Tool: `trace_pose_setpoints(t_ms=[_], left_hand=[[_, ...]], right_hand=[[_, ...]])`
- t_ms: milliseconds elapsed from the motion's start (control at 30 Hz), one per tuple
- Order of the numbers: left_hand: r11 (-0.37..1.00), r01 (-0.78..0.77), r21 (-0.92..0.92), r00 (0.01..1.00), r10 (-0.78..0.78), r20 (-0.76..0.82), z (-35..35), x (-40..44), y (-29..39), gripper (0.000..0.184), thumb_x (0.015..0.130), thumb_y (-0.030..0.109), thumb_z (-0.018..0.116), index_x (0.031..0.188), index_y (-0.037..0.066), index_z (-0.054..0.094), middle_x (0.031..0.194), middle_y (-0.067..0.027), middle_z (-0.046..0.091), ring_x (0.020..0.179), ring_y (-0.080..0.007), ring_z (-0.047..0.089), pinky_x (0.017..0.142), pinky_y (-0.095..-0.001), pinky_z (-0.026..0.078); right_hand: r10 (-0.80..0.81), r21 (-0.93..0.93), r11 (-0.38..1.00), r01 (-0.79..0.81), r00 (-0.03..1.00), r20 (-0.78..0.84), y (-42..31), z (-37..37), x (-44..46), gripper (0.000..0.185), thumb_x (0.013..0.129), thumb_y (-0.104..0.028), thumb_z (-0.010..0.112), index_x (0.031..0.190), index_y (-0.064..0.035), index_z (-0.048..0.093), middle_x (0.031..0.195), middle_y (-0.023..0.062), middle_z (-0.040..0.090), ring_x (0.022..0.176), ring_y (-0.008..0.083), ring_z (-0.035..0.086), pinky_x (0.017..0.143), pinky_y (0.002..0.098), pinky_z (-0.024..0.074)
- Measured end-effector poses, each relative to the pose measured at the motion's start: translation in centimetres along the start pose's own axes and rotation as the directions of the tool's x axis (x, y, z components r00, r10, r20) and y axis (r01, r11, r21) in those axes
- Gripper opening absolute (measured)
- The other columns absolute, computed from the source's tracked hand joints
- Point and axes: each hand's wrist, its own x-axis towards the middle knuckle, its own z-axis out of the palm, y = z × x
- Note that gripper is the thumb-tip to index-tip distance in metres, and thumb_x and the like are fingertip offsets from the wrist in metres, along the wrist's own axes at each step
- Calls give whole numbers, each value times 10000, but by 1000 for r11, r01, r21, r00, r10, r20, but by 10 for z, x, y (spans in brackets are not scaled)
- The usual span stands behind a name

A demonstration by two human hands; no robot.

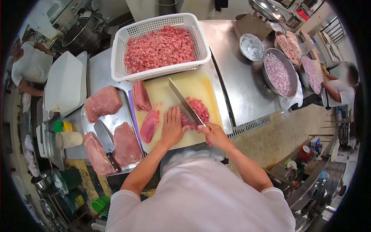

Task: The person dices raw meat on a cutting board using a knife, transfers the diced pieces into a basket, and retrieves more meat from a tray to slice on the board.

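While a meat piece (149, 127) is lying left of the left hand (172, 126), that hand is resting flat; rightward, a knife (181, 97) is slanting beside diced meat (201, 111), and the right hand (215, 136) is gripping that knife.

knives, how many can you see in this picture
2: one knife in the right hand, above the cutting board; another knife on the metal tray beside the board. Others may be hidden in the cluttered background.
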Motion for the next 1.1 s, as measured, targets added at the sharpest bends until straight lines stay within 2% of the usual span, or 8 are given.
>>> trace_pose_setpoints(t_ms=[233,433,533,733,833,967,1033,1100], left_hand=[[978,206,-18,950,-204,-235,3,21,29,845,941,268,714,1576,-101,297,1603,-302,354,1496,-471,327,1241,-593,221],[951,289,-108,888,-309,-341,-8,54,2,251,944,166,650,1145,23,609,1125,-184,589,1063,-394,568,914,-502,413],[972,235,-2,878,-213,-428,5,59,3,120,985,117,569,1062,28,591,1037,-185,563,993,-394,558,827,-506,417],[965,263,-8,891,-247,-381,8,58,0,161,902,108,612,1047,37,606,1048,-174,558,1015,-386,565,861,-496,420],[970,244,-9,899,-229,-372,5,57,1,173,939,80,573,1099,20,597,1075,-197,568,1014,-404,560,852,-498,416],[972,236,-18,894,-224,-389,4,63,-1,202,885,83,609,1078,23,610,1069,-191,567,1032,-397,568,876,-508,421],[970,244,-11,895,-229,-382,5,59,0,213,881,73,610,1087,19,610,1081,-200,571,1042,-401,570,882,-510,422],[967,255,-7,899,-239,-366,4,56,-3,225,874,63,619,1093,11,612,1097,-209,571,1052,-404,570,884,-506,422]], right_hand=[[-143,-47,989,141,988,-51,20,-4,-29,443,1065,-378,621,1198,40,684,575,18,527,464,117,515,470,305,435],[91,-54,995,-89,995,36,3,-19,-57,476,1045,-392,632,1246,36,689,683,147,603,609,220,646,629,385,514],[-49,-176,983,53,998,26,19,-12,-36,491,1055,-401,611,1240,49,683,701,154,644,585,232,660,602,391,517],[-104,-190,976,107,994,28,9,19,40,507,1067,-431,581,1262,29,666,725,187,672,655,322,690,667,454,531],[133,-121,985,-123,987,84,-33,-5,-13,475,1071,-414,576,1215,28,671,724,208,668,675,364,689,703,479,528],[-154,-167,973,159,987,43,-13,2,-11,469,1071,-420,573,1127,38,652,670,160,630,577,302,654,623,446,522],[-189,-139,970,200,978,86,11,19,29,505,1076,-456,567,1113,45,619,579,86,554,496,187,619,519,379,512],[-47,-185,981,63,995,88,-5,21,37,482,1080,-436,555,1141,35,641,621,131,586,504,235,624,560,404,518]])
